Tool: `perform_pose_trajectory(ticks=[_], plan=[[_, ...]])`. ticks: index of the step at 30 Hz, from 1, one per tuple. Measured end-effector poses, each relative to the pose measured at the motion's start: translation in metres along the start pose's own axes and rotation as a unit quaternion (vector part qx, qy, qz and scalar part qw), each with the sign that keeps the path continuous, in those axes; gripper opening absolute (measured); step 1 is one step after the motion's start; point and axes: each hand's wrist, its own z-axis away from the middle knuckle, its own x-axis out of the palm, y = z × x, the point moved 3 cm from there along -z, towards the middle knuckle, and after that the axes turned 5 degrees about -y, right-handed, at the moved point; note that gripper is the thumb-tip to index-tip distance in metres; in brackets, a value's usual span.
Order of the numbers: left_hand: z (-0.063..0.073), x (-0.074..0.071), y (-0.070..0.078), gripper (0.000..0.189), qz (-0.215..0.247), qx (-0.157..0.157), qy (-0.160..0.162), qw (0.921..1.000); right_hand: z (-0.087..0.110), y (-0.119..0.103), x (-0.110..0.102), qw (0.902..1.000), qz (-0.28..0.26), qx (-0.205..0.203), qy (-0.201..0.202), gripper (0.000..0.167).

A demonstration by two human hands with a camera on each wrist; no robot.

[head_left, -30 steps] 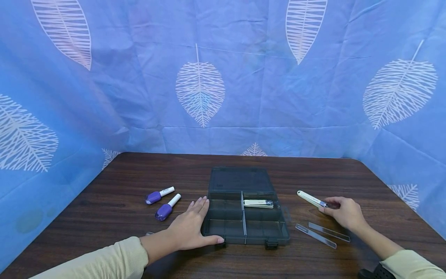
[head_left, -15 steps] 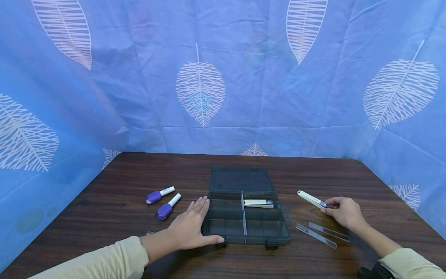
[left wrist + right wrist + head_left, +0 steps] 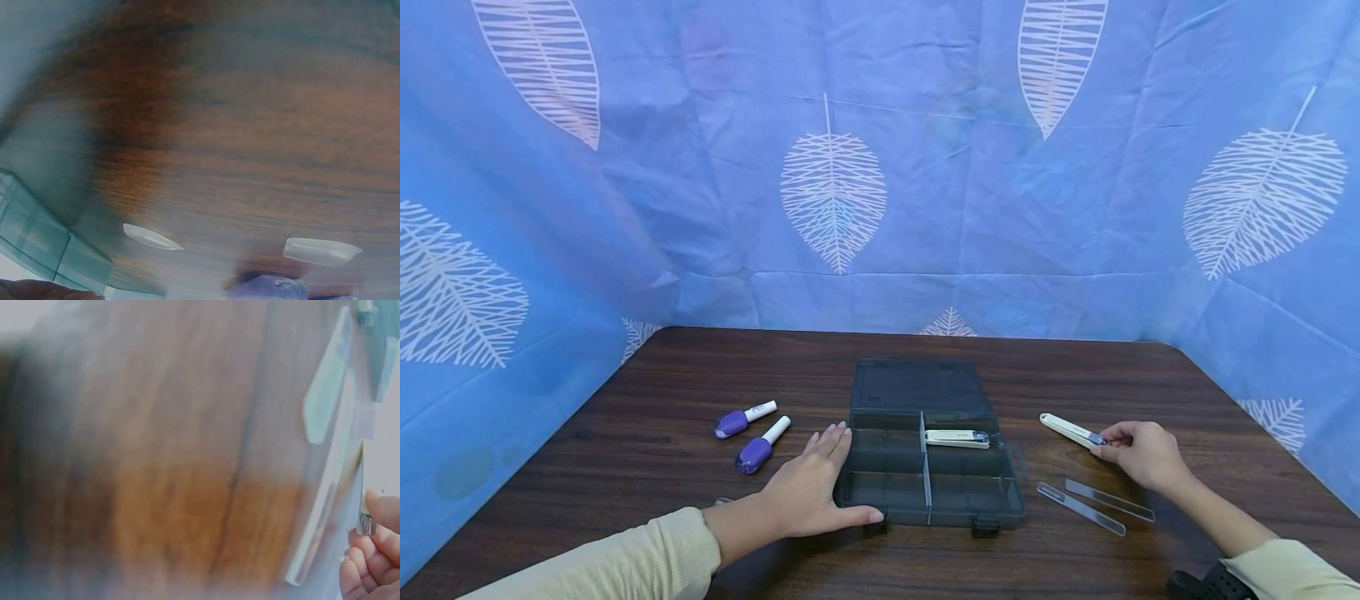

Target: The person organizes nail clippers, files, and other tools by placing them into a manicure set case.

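Note:
My right hand pinches the metal end of a white nail clipper, whose long handle points away to the upper left. In the right wrist view the thumb and fingertips meet at the clipper's metal head. My left hand lies with straight, spread fingers along the left side of an open dark see-through divider box, thumb at its front latch. A second white nail clipper lies in the box's back right compartment.
Two glass nail files lie on the table right of the box. Two purple nail polish bottles with white caps lie to its left. The box's lid is folded back on the table. The left wrist view shows two small clear pieces.
Almost nothing differs: the right hand keeps its pinch on the nail clipper and has barely shifted. The left hand stays at the box.

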Motion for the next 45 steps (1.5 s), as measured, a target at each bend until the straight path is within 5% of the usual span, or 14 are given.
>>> perform_pose_trajectory(ticks=[27,45], plan=[[0.000,0.002,-0.001,0.106,-0.006,-0.001,0.000,1.0000,0.003,-0.019,-0.011,0.9980,-0.042,-0.018,0.044,0.030],[-0.001,0.003,-0.001,0.106,-0.009,0.001,0.007,0.9999,0.011,-0.055,-0.003,0.9940,-0.095,-0.049,0.023,0.026]])
